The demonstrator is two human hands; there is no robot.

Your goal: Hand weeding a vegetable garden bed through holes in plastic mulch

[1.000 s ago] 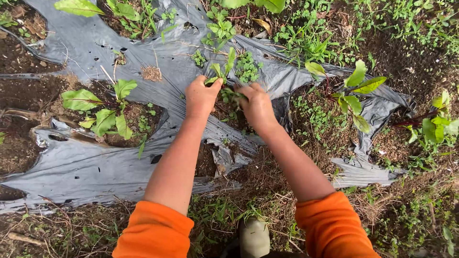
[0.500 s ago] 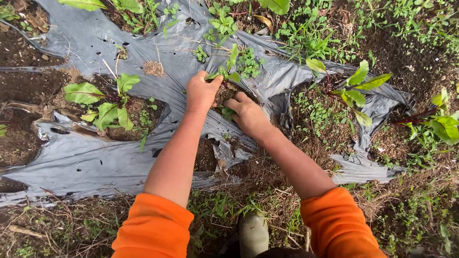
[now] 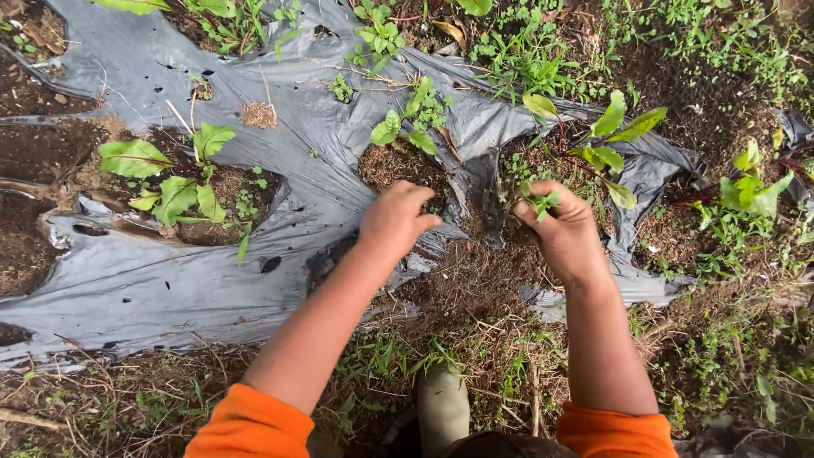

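In the middle of the frame, a person in orange sleeves bends over a garden bed that is covered with grey plastic sheet (image 3: 153,280). The right hand (image 3: 564,233) is clenched around a small bunch of green weeds (image 3: 539,202), and the leaves stick out between the thumb and the fingers; this bunch is just right of center, above bare soil and close to a torn edge of the sheet. The left hand (image 3: 394,220) rests with curled fingers at the lower rim of a planting hole (image 3: 398,165); it touches the soil there, but it is not possible to tell if it grasps anything. In that hole, just above the left hand, grows a small leafy seedling (image 3: 405,127). A bigger seedling with broad leaves (image 3: 174,182) stands in another hole at the left of the frame, and a third plant with reddish stems (image 3: 606,140) stands at the upper right, near the right hand. A risk is that the seedling beside the left hand gets pulled or crushed together with weeds, because both are green and stand very close. The thin, already torn sheet could also rip more if a hand pulls on its edge.
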